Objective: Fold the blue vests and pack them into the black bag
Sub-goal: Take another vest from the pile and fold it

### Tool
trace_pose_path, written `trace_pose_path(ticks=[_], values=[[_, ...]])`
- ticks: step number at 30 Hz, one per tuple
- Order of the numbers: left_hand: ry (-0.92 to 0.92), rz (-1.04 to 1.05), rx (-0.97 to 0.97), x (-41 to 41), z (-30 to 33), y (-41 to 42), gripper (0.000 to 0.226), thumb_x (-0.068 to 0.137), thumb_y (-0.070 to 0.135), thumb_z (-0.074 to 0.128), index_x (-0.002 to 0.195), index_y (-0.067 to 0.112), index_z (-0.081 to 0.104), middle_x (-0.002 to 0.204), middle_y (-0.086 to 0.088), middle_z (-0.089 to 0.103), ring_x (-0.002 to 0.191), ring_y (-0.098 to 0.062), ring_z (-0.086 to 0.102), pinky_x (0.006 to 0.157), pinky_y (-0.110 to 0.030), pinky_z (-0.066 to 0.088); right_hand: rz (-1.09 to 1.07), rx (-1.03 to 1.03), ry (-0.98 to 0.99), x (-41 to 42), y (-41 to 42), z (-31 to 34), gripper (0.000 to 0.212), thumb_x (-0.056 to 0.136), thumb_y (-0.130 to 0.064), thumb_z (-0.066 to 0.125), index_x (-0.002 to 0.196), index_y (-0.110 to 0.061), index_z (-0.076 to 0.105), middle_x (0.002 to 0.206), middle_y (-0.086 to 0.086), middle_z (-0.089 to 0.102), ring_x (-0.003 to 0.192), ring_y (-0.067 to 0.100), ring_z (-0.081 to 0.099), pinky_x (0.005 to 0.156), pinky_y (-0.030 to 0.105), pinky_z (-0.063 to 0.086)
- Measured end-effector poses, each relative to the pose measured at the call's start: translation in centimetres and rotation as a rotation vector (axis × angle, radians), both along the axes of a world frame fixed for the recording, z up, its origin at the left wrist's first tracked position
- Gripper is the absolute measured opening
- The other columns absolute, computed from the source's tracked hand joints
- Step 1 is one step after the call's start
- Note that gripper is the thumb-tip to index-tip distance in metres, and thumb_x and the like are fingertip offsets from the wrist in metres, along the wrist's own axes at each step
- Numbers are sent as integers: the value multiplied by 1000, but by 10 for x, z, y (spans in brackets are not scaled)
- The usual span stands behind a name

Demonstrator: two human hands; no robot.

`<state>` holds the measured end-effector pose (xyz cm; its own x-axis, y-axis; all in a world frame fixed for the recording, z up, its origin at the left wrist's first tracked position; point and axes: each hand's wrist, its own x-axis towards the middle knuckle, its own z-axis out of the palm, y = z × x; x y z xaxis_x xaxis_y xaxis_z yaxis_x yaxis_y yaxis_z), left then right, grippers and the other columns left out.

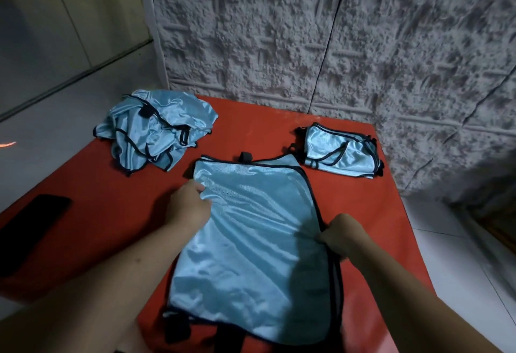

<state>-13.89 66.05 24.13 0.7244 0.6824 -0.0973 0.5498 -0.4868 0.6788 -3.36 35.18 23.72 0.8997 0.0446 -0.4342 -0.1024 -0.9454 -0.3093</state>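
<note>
A: Where is the blue vest (251, 243)?

B: It lies flat in the middle of the red table (83, 241), folded over on itself.

A: What are the hands doing?

B: The left hand (187, 207) is on the vest's left edge. Its fingers are curled and pinch the cloth there. The right hand (342, 235) is at the vest's right edge. Its fingers are curled tight round the dark trim.

A: Are there more vests?

B: Yes. A messy pile of vests (155, 129) sits at the table's far left corner. A neat folded stack (342, 150) sits at the table's far right, near the bumpy wall (335, 31).

A: And the dark thing?

B: A flat black thing (30, 230) lies at the table's left edge. I cannot tell what it is.
</note>
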Motion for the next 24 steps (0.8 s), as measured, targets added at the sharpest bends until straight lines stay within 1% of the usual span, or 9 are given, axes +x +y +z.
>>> trace_pose_path(ticks=[3,6,8,12,14,16,18,21,24], values=[[47,-32,4,-6,7,-1,34,90,20,74,120,18,59,103,-4,65,87,-28,67,73,-36,59,-33,65,64,-11,-2,9,46,84,-46,75,78,-1,64,60,9,60,53,28,61,50,27,47],[175,-76,6,-31,9,-11,39,86,31,78,109,20,48,92,0,62,82,-25,65,66,-32,53,-111,161,238,-27,-10,23,56,82,-51,78,78,2,62,57,17,60,46,28,60,47,34,54],[258,-95,35,-51,8,-17,44,87,41,75,107,17,44,102,-4,64,87,-27,65,68,-33,52,-22,114,385,-37,-20,33,50,79,-49,82,83,-3,62,64,13,61,49,24,59,52,33,55],[430,-121,97,-83,12,-29,65,87,50,71,130,9,46,129,-10,62,112,-30,64,81,-31,50,118,4,523,-64,-25,39,35,82,-37,83,79,-10,62,65,5,61,51,16,59,54,28,54],[506,-150,97,-96,13,-36,63,86,45,72,132,9,50,133,-9,61,116,-28,63,85,-29,50,129,-36,474,-75,-21,33,27,85,-26,80,76,-9,60,65,7,61,50,16,57,52,29,53],[543,-145,109,-107,15,-42,55,87,31,69,133,9,50,134,-9,61,117,-28,63,86,-29,50,105,-35,378,-82,-19,28,21,86,-17,76,78,-4,62,73,17,69,49,20,59,48,29,53],[539,-110,73,-116,18,-48,55,86,20,65,135,8,44,135,-12,59,116,-29,63,86,-30,52,58,59,252,-88,-21,30,14,84,-12,74,78,-4,64,74,19,69,44,19,59,42,27,48],[456,-90,-92,-132,26,-56,57,83,19,70,132,8,43,130,-13,59,110,-29,64,87,-31,55,-75,298,121,-96,-31,35,7,79,-6,69,76,1,69,63,14,61,50,23,58,49,28,46],[389,-117,-335,-151,26,-63,68,65,27,76,123,15,43,118,-10,63,97,-26,69,80,-41,62,-195,462,91,-107,-37,37,13,84,-9,68,87,3,70,73,16,67,63,29,64,57,37,50]])
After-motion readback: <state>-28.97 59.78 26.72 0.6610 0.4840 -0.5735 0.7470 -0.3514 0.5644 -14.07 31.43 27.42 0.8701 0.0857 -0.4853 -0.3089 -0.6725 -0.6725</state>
